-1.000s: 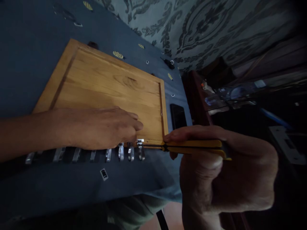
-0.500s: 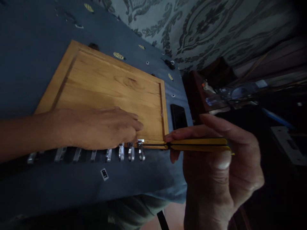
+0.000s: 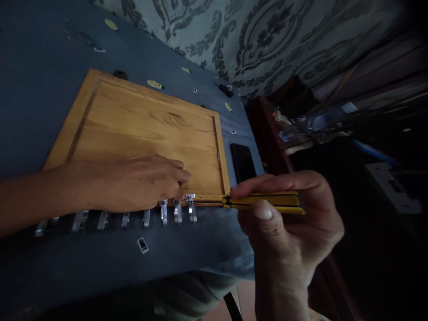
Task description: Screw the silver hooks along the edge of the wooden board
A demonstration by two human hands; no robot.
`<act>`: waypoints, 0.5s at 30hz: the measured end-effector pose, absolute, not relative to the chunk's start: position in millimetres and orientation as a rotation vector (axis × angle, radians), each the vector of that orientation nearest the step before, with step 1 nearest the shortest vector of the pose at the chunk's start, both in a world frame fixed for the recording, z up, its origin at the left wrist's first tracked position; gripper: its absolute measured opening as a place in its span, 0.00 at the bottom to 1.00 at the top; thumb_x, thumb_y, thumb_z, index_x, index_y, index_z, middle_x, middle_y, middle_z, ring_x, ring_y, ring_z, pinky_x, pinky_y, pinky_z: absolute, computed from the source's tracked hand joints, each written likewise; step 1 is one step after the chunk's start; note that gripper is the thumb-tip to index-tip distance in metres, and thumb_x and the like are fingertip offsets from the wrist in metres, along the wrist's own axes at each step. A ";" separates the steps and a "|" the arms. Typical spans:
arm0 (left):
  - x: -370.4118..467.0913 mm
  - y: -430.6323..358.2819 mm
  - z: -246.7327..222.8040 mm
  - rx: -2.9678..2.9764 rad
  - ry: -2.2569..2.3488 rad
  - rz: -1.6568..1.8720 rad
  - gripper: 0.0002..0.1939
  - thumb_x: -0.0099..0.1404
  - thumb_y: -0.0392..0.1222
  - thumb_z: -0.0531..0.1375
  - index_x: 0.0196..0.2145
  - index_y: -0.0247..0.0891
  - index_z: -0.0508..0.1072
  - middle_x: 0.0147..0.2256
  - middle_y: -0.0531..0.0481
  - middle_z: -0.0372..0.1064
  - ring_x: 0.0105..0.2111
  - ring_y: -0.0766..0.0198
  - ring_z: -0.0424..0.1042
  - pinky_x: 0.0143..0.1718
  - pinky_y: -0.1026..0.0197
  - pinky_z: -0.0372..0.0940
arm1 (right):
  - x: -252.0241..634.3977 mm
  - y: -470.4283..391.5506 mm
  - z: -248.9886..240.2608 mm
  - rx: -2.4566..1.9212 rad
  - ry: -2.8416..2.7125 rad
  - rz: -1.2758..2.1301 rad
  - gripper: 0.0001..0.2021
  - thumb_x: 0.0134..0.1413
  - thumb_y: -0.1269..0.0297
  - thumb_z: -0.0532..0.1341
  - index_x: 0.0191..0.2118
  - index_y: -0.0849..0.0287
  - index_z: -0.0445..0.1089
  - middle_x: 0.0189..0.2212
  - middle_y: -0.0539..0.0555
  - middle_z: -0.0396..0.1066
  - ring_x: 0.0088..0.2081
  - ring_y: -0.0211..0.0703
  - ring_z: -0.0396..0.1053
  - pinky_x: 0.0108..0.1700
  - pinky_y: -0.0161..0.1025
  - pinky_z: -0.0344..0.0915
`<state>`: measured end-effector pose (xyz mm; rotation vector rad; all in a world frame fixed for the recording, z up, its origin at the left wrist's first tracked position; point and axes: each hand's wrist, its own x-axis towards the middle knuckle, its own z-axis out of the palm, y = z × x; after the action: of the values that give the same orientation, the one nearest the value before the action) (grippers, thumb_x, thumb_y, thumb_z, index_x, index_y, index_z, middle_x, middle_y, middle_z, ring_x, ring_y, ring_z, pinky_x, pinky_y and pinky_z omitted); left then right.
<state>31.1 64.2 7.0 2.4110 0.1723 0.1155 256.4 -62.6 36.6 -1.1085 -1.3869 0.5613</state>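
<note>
A wooden frame with a recessed panel [image 3: 143,120] lies on the blue cloth, a row of metal hooks [image 3: 192,211] along its near edge. My left hand [image 3: 150,180] rests over the panel's near side, its fingers curled down beside the hooks. Its fingertips are partly hidden, so what they grip does not show. Between thumb and fingers, my right hand [image 3: 294,218] holds a screwdriver [image 3: 264,200] with a yellow and black handle. The screwdriver's thin shaft points left along the frame's near edge, its tip at the rightmost hook.
A black phone [image 3: 243,162] lies right of the frame. Farther back is a small dark object with a ring [image 3: 225,89]. Patterned fabric [image 3: 214,35] rises behind the cloth [image 3: 110,263]. A clear plastic bottle [image 3: 317,120] sits on the dark red furniture at right.
The thumb and fingers of my right hand have shifted along the screwdriver's handle, which has turned. The shaft stays at the rightmost hook. The whole view has shifted slightly.
</note>
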 end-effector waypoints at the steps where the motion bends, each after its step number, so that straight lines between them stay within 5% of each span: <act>1: 31.2 64.7 6.7 2.402 0.174 0.125 0.16 0.78 0.26 0.57 0.43 0.40 0.82 0.45 0.50 0.79 0.48 0.62 0.76 0.51 0.63 0.64 | 255.8 -63.4 37.2 -1.091 -1.379 0.588 0.13 0.62 0.68 0.76 0.49 0.50 0.79 0.36 0.50 0.85 0.36 0.47 0.84 0.33 0.40 0.80; 6: 32.9 66.1 2.0 2.429 0.153 0.186 0.14 0.79 0.28 0.59 0.45 0.41 0.83 0.45 0.51 0.80 0.47 0.61 0.76 0.53 0.61 0.64 | 257.3 -66.5 42.5 -1.084 -1.399 0.703 0.15 0.72 0.59 0.69 0.60 0.50 0.81 0.40 0.54 0.84 0.29 0.41 0.79 0.16 0.33 0.66; 9: 33.7 65.6 3.8 2.482 0.180 0.147 0.15 0.77 0.24 0.58 0.43 0.39 0.83 0.46 0.49 0.80 0.48 0.61 0.75 0.53 0.61 0.63 | 258.5 -65.0 42.5 -1.064 -1.406 0.721 0.09 0.73 0.61 0.68 0.54 0.51 0.84 0.42 0.54 0.84 0.23 0.35 0.73 0.14 0.33 0.63; 15: 34.4 64.0 11.2 2.526 0.179 0.079 0.16 0.77 0.24 0.57 0.45 0.39 0.83 0.44 0.49 0.78 0.46 0.60 0.74 0.48 0.61 0.62 | 252.6 -55.1 43.1 -0.974 -1.384 0.684 0.07 0.60 0.69 0.77 0.43 0.52 0.83 0.36 0.52 0.87 0.27 0.41 0.79 0.13 0.33 0.59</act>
<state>34.4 64.0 11.2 2.5259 0.1793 0.0793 252.6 -55.1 43.1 -0.9738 -1.3837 0.6840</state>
